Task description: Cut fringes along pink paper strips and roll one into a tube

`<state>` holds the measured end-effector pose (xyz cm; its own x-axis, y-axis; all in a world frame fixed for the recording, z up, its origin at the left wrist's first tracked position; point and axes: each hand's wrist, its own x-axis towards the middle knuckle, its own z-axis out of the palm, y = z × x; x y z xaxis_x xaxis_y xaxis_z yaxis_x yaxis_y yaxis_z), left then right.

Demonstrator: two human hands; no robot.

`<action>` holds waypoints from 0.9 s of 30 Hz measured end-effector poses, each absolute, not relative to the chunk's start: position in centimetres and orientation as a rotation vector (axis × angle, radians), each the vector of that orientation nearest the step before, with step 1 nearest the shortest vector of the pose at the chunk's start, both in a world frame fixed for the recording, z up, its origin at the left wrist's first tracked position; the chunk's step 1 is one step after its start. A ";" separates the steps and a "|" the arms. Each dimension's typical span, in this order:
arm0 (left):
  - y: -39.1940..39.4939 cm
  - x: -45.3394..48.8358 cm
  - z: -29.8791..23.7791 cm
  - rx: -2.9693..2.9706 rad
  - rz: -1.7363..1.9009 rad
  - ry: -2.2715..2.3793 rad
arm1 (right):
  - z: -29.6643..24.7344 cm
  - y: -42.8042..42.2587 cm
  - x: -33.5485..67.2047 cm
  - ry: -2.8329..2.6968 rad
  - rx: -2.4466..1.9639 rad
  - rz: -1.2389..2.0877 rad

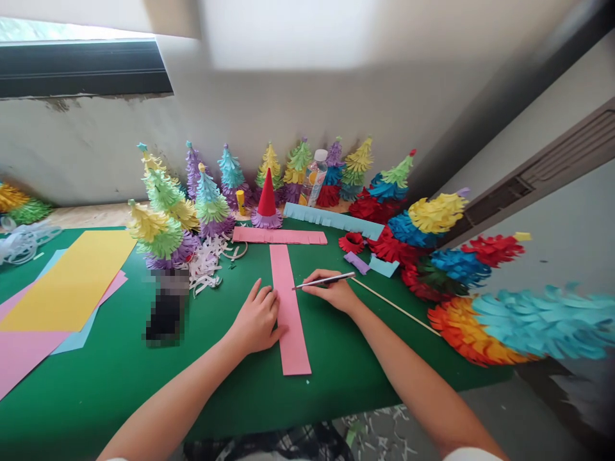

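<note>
A long pink paper strip (pixel 289 307) lies lengthwise in front of me on the green table. My left hand (pixel 259 319) rests flat with fingers apart, its fingertips and thumb on the strip's left edge. In my right hand (pixel 336 291) is a slim silver pen (pixel 327 280), its tip touching the strip's right edge. Beyond the strip's far end lies a fringed pink strip (pixel 278 236), placed crosswise. A red paper cone (pixel 267 195) with a purple fringed base stands behind it. A fringed light blue strip (pixel 336 221) lies to the right of the cone.
Fringed paper trees (pixel 166 186) stand along the wall and right side, around a plastic bottle (pixel 314 176) and a yellow glue stick (pixel 241 202). White paper shreds (pixel 207 259), a pixelated dark object (pixel 166 314) and yellow paper sheets (pixel 72 278) lie left; a thin stick (pixel 394 306) lies right.
</note>
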<state>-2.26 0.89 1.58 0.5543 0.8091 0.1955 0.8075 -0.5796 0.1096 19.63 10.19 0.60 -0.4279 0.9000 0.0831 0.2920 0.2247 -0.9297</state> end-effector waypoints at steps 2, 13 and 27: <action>1.0 -2.2 1.7 2.789 0.352 1.407 | 0.6 10.0 18.9 -1.871 -1.093 1.227; 1.0 -2.2 1.8 2.817 0.326 1.366 | 0.6 9.8 17.9 -1.931 -1.081 1.303; 1.1 -2.1 1.5 2.789 0.384 1.389 | 0.8 9.8 17.9 -2.060 -0.998 1.219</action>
<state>-2.10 1.07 1.47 0.5784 0.7865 0.2164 0.7860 -0.6083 0.1105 17.94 9.81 0.75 -0.5790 0.8115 0.0788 0.3219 0.3163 -0.8924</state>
